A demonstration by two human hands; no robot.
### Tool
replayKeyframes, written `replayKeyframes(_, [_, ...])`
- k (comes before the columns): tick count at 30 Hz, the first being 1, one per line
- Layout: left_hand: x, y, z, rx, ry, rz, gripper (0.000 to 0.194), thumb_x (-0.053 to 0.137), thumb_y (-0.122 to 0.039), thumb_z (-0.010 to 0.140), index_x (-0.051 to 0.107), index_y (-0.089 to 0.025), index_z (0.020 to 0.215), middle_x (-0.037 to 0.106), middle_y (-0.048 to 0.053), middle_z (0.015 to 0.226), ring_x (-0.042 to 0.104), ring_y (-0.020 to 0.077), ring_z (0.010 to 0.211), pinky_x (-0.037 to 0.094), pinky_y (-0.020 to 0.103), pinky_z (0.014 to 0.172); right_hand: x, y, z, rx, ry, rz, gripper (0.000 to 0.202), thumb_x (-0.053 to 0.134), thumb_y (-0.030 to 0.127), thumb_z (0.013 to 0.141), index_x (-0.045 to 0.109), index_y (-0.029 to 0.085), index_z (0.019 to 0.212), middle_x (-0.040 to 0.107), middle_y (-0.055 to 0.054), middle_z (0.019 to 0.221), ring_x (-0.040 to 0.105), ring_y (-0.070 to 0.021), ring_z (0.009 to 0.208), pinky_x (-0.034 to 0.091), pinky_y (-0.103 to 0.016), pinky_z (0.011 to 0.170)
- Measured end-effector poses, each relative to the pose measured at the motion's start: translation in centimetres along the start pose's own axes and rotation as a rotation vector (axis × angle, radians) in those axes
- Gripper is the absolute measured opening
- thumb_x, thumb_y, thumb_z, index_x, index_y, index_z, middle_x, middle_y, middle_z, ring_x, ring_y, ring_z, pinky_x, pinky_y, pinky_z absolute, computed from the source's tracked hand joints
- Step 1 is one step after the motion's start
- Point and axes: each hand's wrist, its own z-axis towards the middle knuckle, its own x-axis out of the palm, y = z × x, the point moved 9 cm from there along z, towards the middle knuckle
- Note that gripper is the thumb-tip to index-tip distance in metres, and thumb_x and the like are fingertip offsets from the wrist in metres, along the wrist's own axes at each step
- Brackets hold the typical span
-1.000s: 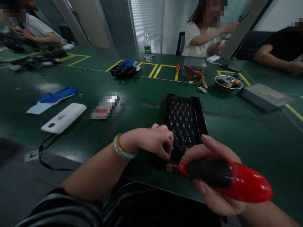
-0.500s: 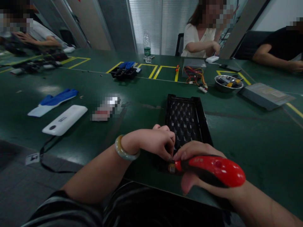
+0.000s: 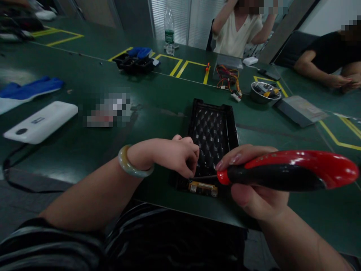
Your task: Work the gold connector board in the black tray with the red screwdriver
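A red and black screwdriver (image 3: 293, 171) lies nearly level in my right hand (image 3: 262, 205), its fingers and thumb wrapped round the handle. Its thin shaft points left to the fingertips of my left hand (image 3: 179, 156). Those fingers are pinched together at the screwdriver's tip; whatever is between them is hidden. Below the shaft, a small tan circuit board (image 3: 203, 187) with metal connectors sits at the near end of a black plastic panel (image 3: 233, 126) with a studded inside. Part of the panel is covered by my hands.
To the left are a white power bank (image 3: 42, 122), a blue and white glove (image 3: 31, 88) and a blurred-out item. Further back stand a black tray (image 3: 132, 64), a bottle (image 3: 169, 35), bundled wires (image 3: 228, 77) and a metal bowl (image 3: 262, 98). Two people sit across the table.
The screwdriver handle has moved right and up, so its shaft and more of the circuit board show. My left hand stays pinched. A person opposite has raised their arms. The view has shifted.
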Motion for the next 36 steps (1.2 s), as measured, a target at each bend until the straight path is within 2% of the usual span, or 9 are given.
replayKeyframes(4, [0.0, 0.1, 0.0, -0.028, 0.015, -0.010, 0.016, 0.072, -0.042, 0.083, 0.079, -0.028, 0.088, 0.067, -0.003, 0.108, 0.044, 0.0211, 0.108, 0.022, 0.035, 0.093, 0.2, -0.2, 0.0, 0.050, 0.026, -0.007, 0.035, 0.086, 0.037, 0.073, 0.066, 0.024, 0.098, 0.069, 0.000, 0.087, 0.070, -0.0170, 0.077, 0.061, -0.032, 0.068])
replayKeyframes(11, [0.0, 0.0, 0.0, -0.017, 0.021, -0.006, 0.016, 0.070, -0.041, 0.082, 0.078, -0.029, 0.089, 0.065, -0.003, 0.109, 0.043, 0.0220, 0.109, 0.022, 0.035, 0.094, 1.4, -0.5, 0.2, 0.052, 0.089, 0.022, 0.035, 0.087, 0.034, 0.072, 0.066, 0.023, 0.099, 0.069, 0.000, 0.089, 0.070, -0.0161, 0.079, 0.060, -0.030, 0.069])
replayKeyframes(17, [0.1, 0.2, 0.0, -0.004, 0.017, -0.008, 0.016, 0.070, -0.043, 0.082, 0.079, -0.029, 0.086, 0.065, -0.003, 0.109, 0.043, 0.0220, 0.109, 0.021, 0.034, 0.092, 1.0, -0.8, 0.2, 0.057, 0.057, -0.004, 0.038, 0.089, 0.040, 0.067, 0.065, 0.024, 0.093, 0.069, 0.001, 0.088, 0.070, -0.0160, 0.076, 0.060, -0.031, 0.066])
replayKeyframes(21, [0.0, 0.1, 0.0, 0.005, 0.005, -0.003, 0.016, 0.071, -0.043, 0.082, 0.080, -0.030, 0.087, 0.066, -0.003, 0.108, 0.043, 0.0215, 0.108, 0.022, 0.034, 0.091, 0.7, -0.8, 0.0, 0.055, 0.032, -0.003, 0.038, 0.087, 0.044, 0.068, 0.065, 0.025, 0.093, 0.068, 0.000, 0.089, 0.070, -0.0159, 0.078, 0.060, -0.030, 0.065])
replayKeyframes(36, [0.0, 0.1, 0.0, 0.008, -0.007, -0.029, 0.014, 0.072, -0.042, 0.081, 0.079, -0.030, 0.085, 0.065, -0.003, 0.107, 0.043, 0.0218, 0.107, 0.021, 0.035, 0.093, 1.2, -0.9, 0.1, 0.107, 0.094, -0.043, 0.035, 0.081, 0.042, 0.078, 0.063, 0.024, 0.101, 0.069, 0.000, 0.087, 0.070, -0.0159, 0.077, 0.059, -0.028, 0.066])
